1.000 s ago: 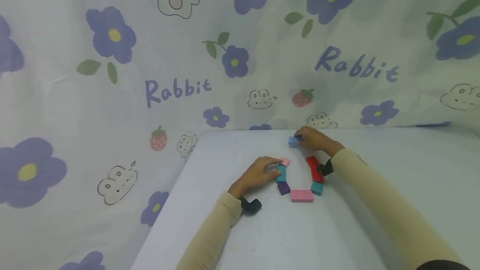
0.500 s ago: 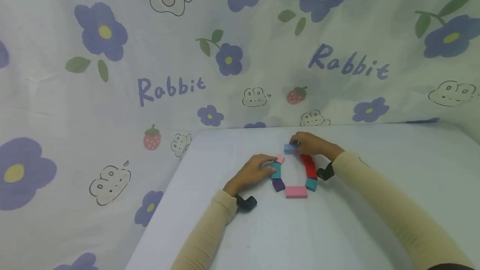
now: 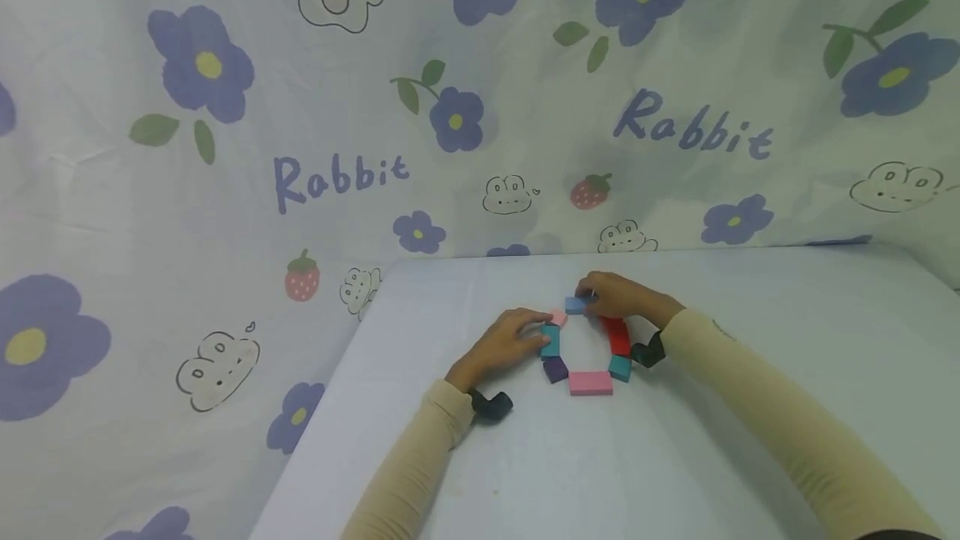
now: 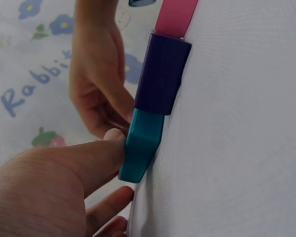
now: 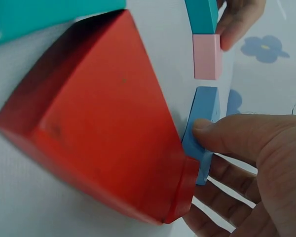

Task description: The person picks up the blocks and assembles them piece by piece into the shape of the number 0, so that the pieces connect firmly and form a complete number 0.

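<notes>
In the head view several coloured blocks form a ring on a white table. My right hand point(image 3: 621, 295) pinches a light blue block point(image 5: 202, 104) at the ring's far side, thumb on its face. A narrow gap parts it from a light pink block point(image 5: 205, 57). On the ring's left my left hand point(image 3: 504, 343) touches a teal block point(image 4: 144, 140) with its thumb, and its index finger rests at the light pink block. A dark purple block point(image 4: 160, 74) adjoins the teal one. Red blocks point(image 3: 619, 337) stand on the right, partly hidden by my right hand.
A pink block point(image 3: 591, 383) lies at the ring's near side, with a second teal block point(image 3: 620, 367) to its right. Behind the table point(image 3: 465, 457) hangs a flowered cloth point(image 3: 337, 107). Each wrist wears a black band point(image 3: 492, 407).
My right hand has brought the light blue block nearer, toward the light pink block and the red blocks. My left hand stays at the teal and light pink blocks. The head view has shifted slightly.
</notes>
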### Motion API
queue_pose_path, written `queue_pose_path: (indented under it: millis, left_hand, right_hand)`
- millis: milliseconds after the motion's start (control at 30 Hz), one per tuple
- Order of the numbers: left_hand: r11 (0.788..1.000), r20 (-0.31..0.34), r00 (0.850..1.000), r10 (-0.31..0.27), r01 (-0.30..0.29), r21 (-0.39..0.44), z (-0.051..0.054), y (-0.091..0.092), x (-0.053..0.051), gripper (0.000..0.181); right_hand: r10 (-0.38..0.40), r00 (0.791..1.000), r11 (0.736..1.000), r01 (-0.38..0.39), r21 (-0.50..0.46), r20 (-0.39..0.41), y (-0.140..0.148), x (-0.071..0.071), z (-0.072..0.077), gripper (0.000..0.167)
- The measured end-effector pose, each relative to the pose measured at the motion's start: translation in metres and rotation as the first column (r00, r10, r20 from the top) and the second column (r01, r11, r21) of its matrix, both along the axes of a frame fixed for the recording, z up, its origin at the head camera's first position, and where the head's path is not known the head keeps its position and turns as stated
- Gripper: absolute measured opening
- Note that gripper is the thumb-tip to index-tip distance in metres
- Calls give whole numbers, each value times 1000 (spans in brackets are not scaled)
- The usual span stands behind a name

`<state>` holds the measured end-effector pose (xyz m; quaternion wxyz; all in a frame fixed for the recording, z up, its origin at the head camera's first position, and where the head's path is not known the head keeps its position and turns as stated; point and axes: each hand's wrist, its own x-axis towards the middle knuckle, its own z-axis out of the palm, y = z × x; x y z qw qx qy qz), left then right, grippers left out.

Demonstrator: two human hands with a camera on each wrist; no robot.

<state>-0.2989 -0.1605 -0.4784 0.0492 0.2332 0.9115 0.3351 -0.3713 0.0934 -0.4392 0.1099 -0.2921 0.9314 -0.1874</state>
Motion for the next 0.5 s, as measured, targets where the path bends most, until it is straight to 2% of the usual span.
queue_pose_path:
  millis: [300, 500]
  left_hand:
    - [1000, 0, 1000, -4, 4, 12, -3, 0, -1, 46]
    - [1000, -2, 1000, 2, -2, -2, -1, 0, 0, 47]
  right_hand:
    - [-5, 1000, 1000, 5, -16, -2, 2, 2, -6, 36]
    - [-2, 1000, 1000, 2, -28, 6, 5, 2, -6, 37]
